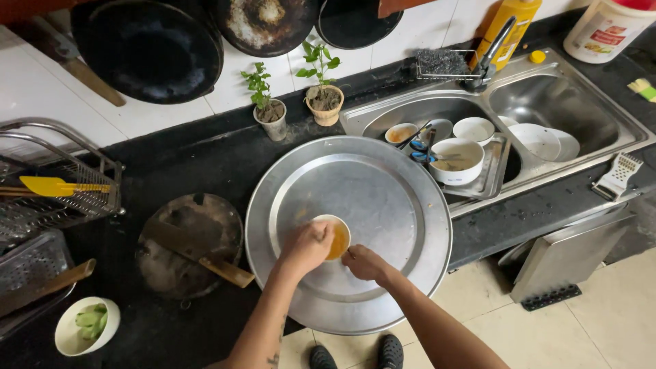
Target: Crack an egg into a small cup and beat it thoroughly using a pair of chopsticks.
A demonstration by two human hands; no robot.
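Head view, looking straight down on my own two hands over the counter. My left hand [307,247] is closed around the near rim of a small white bowl [336,236] that holds an orange-yellow liquid; the fingers wrap the rim and part of the wall, and the grip reads as firm. My right hand [365,263] sits just beside the bowl on its right, fingers pinched narrow on something thin at the rim. I cannot tell what it is; it is too small to make out.

The bowl stands near the middle of a large round metal tray [383,184], which lies flat on the dark counter [198,157] and overhangs its front edge slightly.

Handling assessment, as judgement: the bowl looks ceramic, so stiff, breakable and light for one hand. The glaze is likely slick, more so if wet, and the liquid will slop if the bowl tips. Best hold is the one in place, around the wall below the rim, kept level. The tray is smooth metal and the bowl may skate on it.

Surroundings noted: a round wooden board with a cleaver [198,253] lies left of the tray; a white bowl of green pieces [85,326] stands at the near left; the sink [567,109] to the right holds used bowls and plates; two small potted plants [324,96] stand against the tiled wall.
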